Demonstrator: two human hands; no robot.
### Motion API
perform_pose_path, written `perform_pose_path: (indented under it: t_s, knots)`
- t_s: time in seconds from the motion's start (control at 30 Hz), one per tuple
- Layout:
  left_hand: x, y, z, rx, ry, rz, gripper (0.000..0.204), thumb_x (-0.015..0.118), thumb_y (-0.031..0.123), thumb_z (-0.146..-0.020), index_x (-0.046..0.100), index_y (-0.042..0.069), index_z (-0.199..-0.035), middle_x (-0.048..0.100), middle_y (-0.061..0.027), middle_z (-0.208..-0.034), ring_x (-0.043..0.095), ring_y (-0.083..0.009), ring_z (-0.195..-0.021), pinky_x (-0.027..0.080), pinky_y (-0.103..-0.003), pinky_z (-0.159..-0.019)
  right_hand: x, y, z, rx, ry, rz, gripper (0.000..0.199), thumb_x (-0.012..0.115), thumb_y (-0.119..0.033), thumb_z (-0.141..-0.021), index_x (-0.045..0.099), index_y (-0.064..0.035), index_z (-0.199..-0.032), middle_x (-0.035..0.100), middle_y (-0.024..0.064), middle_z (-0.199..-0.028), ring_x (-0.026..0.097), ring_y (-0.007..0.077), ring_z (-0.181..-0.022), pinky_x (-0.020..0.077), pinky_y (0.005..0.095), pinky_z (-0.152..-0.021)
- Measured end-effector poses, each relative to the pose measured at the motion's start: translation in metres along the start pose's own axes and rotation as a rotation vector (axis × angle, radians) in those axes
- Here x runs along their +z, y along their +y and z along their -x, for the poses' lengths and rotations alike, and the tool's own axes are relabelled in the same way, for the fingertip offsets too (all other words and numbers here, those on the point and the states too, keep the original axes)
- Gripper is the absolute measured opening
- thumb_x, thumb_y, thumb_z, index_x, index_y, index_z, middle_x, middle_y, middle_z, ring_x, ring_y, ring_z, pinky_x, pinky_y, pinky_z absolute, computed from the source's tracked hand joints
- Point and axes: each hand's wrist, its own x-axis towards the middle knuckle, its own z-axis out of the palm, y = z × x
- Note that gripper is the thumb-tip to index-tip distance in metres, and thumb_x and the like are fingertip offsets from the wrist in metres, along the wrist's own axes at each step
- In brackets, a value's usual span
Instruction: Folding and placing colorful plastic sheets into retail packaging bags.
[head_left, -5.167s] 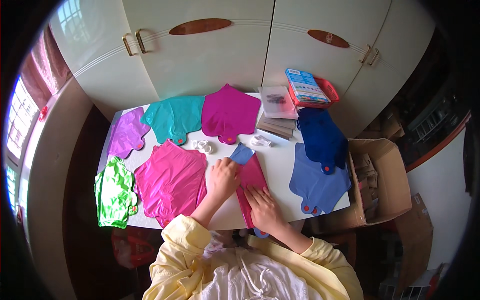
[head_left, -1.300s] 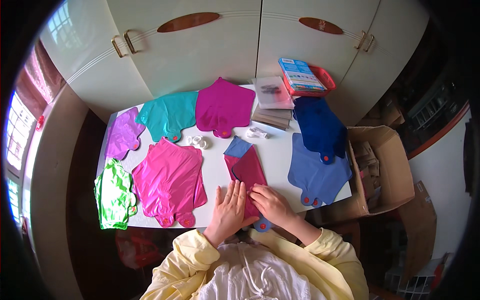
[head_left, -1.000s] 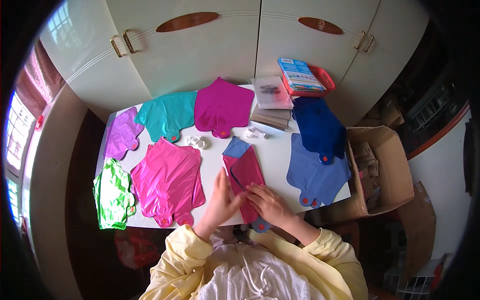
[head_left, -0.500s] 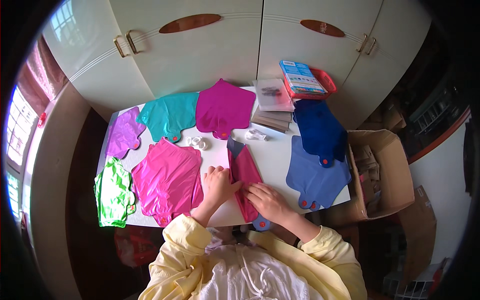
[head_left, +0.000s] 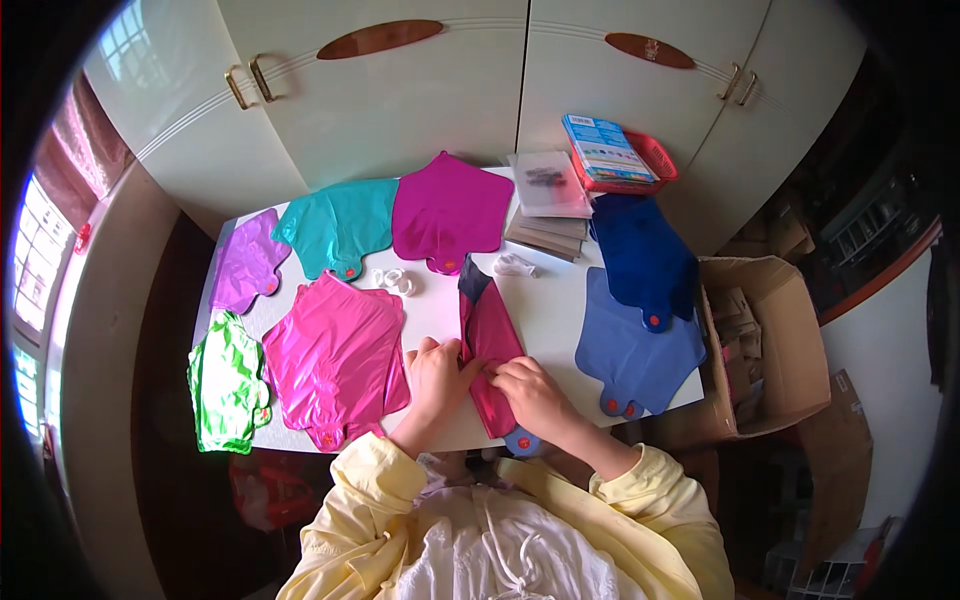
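Pink foil strip [head_left: 494,325], centre of frame, is partly folded, its left edge pinched by the left hand [head_left: 436,378]; whether the right hand [head_left: 533,395] grips cannot be told; foil sheets [head_left: 335,360] at left lie unfolded.

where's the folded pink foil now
In the head view, the folded pink foil lies centrally between the flat pink foil and pale blue foil, left hand at its left edge, right hand on its right.
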Motion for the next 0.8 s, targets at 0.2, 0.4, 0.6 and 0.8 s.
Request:
perform_pose_path:
  t_s: [0.2,0.4,0.6,0.8]
  knots:
    - [-0.004,0.003,-0.001,0.011,-0.020,-0.009,0.036,0.074,0.038,-0.070,0.057,0.006,-0.067,0.058,-0.0068,-0.065,0.053,-0.0258,-0.076,0.037,-0.040,-0.072,0.004,-0.014,0.004,-0.004,0.075,0.177,0.014,0.051,-0.006,-0.080,0.058,-0.0030,-0.091,0.057,0.0100,-0.100,0.054,0.0257,-0.099,0.0457,0.0353,-0.089]
    - [-0.006,-0.002,-0.004,0.037,-0.086,0.032,0.033,0.076,0.035,-0.068,0.061,0.006,-0.068,0.062,-0.0060,-0.072,0.055,-0.0259,-0.082,0.035,-0.042,-0.074,0.002,-0.022,0.007,0.079,0.086,0.269,0.015,0.054,-0.009,-0.079,0.057,-0.0036,-0.092,0.056,0.0094,-0.098,0.055,0.0245,-0.097,0.0471,0.0343,-0.087]
    - [-0.010,-0.004,-0.002,0.074,-0.099,0.116,0.031,0.076,0.033,-0.067,0.062,0.005,-0.068,0.061,-0.0057,-0.070,0.055,-0.0258,-0.083,0.035,-0.043,-0.075,0.006,-0.018,0.009,0.068,0.188,0.272,0.025,0.063,-0.007,-0.078,0.061,-0.0004,-0.102,0.060,0.0113,-0.105,0.058,0.0267,-0.101,0.0471,0.0367,-0.091]
    - [-0.005,-0.008,-0.003,0.086,-0.128,0.119,0.032,0.076,0.032,-0.067,0.060,0.005,-0.065,0.060,-0.0058,-0.069,0.055,-0.0262,-0.083,0.036,-0.043,-0.075,0.004,-0.017,0.008,0.038,0.165,0.229,0.020,0.060,-0.009,-0.080,0.061,0.0004,-0.098,0.060,0.0113,-0.106,0.058,0.0252,-0.103,0.0477,0.0348,-0.091]
